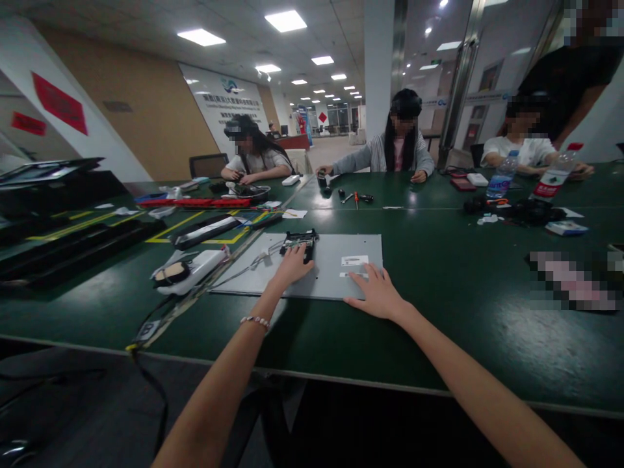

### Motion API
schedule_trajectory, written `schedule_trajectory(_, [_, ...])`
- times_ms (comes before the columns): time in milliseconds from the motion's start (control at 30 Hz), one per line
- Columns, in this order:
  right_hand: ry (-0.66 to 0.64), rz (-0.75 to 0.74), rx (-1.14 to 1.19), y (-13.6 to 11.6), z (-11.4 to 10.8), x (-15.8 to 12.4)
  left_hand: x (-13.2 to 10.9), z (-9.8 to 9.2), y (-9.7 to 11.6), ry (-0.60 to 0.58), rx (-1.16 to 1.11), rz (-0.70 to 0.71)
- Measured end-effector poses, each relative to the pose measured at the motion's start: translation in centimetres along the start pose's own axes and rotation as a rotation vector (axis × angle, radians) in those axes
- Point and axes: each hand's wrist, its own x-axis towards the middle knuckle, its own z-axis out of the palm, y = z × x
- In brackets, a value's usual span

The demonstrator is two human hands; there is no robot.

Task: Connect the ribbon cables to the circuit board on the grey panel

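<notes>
A flat grey panel (336,250) lies on the green table in front of me. Near its back edge sits a black electronic assembly (305,238) with a metal frame, and grey cables (253,261) run from it to the left. My left hand (295,262) rests on the front of this assembly, fingers stretched out. Over the panel's right front part, my right hand (376,291) is spread, with its fingertips beside a white label (355,260). Nothing shows in either hand's grasp.
A white power strip or case (195,270) and a long black bar (207,231) lie left of the panel. Screwdrivers (356,199) lie beyond it. Bottles (556,177) stand at the right. Several people sit across the green table (439,312); one person stands at far right.
</notes>
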Motion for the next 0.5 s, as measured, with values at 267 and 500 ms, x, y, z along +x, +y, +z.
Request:
schedule_trajectory(267, [-0.023,0.001,0.008,0.0,-0.2,-0.1,-0.4,-0.5,-0.6,0.044,0.004,0.062])
schedule_trajectory(500, [-0.023,-0.005,0.012,-0.1,-0.5,-0.4,-1.0,-3.5,-4.6,0.208,0.220,-0.076])
